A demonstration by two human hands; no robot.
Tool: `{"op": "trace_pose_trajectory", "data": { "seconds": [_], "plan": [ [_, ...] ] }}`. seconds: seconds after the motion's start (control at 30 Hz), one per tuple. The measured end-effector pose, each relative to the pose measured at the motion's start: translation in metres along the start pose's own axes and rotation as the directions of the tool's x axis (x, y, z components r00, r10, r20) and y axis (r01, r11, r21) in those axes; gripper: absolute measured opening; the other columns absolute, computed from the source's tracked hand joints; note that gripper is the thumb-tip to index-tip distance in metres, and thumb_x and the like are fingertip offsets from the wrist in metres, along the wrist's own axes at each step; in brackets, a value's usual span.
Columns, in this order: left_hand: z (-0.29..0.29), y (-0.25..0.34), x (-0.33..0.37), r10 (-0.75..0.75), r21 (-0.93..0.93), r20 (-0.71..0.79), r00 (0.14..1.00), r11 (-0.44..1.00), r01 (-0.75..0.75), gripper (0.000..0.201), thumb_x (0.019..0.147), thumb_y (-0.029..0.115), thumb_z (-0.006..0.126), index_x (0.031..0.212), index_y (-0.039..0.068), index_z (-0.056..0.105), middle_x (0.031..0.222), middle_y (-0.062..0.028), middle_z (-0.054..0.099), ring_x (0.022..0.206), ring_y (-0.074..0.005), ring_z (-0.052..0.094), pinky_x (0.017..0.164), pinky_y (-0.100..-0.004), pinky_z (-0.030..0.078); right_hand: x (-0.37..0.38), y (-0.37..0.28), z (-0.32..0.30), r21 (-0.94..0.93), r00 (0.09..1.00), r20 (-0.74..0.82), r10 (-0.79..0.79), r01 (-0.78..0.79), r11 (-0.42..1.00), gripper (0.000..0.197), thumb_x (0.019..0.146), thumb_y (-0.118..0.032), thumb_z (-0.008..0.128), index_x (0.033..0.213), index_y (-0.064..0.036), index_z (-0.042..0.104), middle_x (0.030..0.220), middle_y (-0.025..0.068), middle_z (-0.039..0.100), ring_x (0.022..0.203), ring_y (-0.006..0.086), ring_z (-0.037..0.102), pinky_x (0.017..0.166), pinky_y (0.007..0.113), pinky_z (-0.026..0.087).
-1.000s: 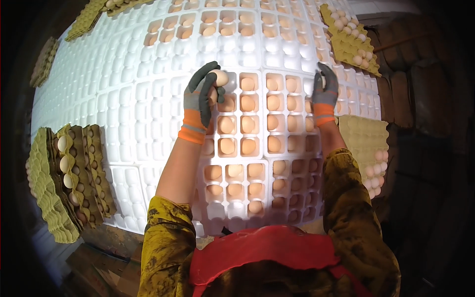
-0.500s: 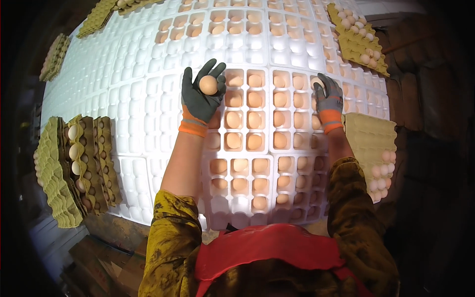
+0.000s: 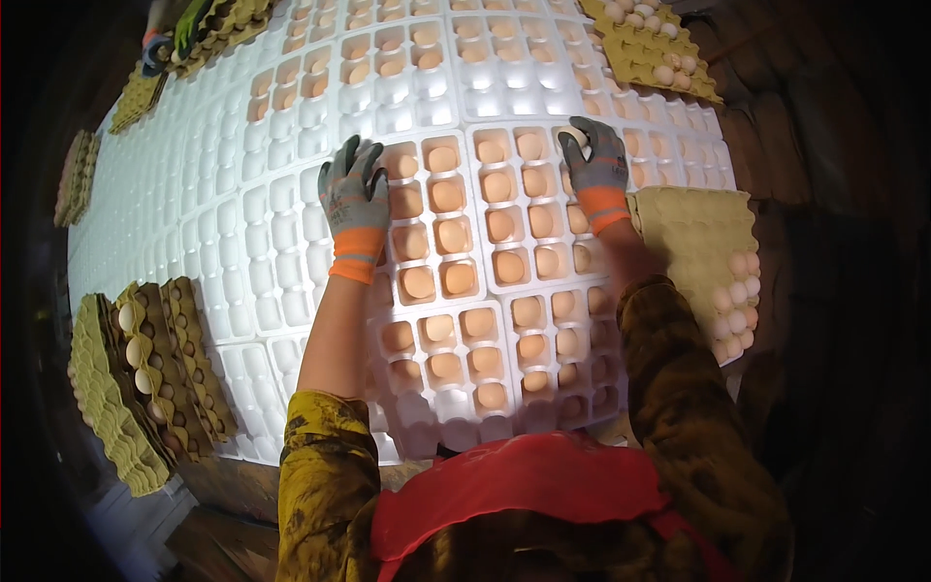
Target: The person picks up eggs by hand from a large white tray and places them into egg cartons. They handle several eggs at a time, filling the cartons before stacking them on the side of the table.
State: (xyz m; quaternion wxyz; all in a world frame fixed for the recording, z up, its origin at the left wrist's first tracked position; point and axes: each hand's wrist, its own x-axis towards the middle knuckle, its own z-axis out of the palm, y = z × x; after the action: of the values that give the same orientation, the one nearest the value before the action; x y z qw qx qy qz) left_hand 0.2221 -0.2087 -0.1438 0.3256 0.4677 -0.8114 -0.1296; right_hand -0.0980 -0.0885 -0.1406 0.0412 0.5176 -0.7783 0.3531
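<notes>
A red apron (image 3: 524, 495) is seen nearest. Beyond it, brown eggs (image 3: 454, 236) are seated in the white tray grid (image 3: 242, 242). The gloved left hand (image 3: 356, 194) is laid flat, fingers spread, over a cell. The right hand (image 3: 596, 160) is pressed down on the tray with its fingers curled; whether anything is pinched cannot be told.

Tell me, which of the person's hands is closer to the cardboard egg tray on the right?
Right. The right hand rests just beside the cardboard egg tray, near its upper left corner; the left hand is far across the white trays.
</notes>
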Motion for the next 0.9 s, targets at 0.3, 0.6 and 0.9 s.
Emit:
{"op": "trace_pose_trajectory", "data": {
  "seconds": [0.3,0.6,0.9],
  "plan": [
    [0.031,-0.023,-0.011,0.147,0.177,-0.014,0.989,0.974,-0.142,0.040,0.099,0.024,0.057,0.138,0.017,0.062,0.143,-0.0098,0.059,0.136,-0.0298,0.050,0.120,-0.0509,0.025,-0.023,-0.027,-0.035,0.629,0.961,0.059,0.270,-0.246,0.737,0.035,0.090,-0.009,0.068,0.125,-0.0080,0.068,0.119,0.0138,0.069,0.104,0.0271,0.067,0.090,0.038,0.054],
    [-0.011,0.206,-0.086,0.050,-0.586,0.234,0.971,0.804,0.100,0.028,0.101,0.005,0.059,0.128,0.002,0.066,0.128,-0.0100,0.067,0.115,-0.0184,0.062,0.101,-0.0317,0.047,-0.159,-0.009,-0.312,0.169,0.953,0.302,-0.009,-0.044,0.985,0.035,0.092,-0.008,0.068,0.127,-0.0087,0.068,0.126,0.0110,0.067,0.116,0.0251,0.063,0.098,0.039,0.052],
    [0.035,0.459,-0.208,0.554,-0.308,0.405,0.727,0.832,-0.462,0.058,0.081,0.029,0.077,0.133,0.010,0.061,0.121,-0.0153,0.061,0.106,-0.0363,0.059,0.090,-0.0453,0.049,-0.231,0.195,-0.426,0.061,0.923,0.310,0.228,-0.258,0.964,0.042,0.086,-0.009,0.072,0.127,-0.0138,0.067,0.121,0.0103,0.068,0.106,0.0288,0.067,0.091,0.038,0.055]
  ]
}}
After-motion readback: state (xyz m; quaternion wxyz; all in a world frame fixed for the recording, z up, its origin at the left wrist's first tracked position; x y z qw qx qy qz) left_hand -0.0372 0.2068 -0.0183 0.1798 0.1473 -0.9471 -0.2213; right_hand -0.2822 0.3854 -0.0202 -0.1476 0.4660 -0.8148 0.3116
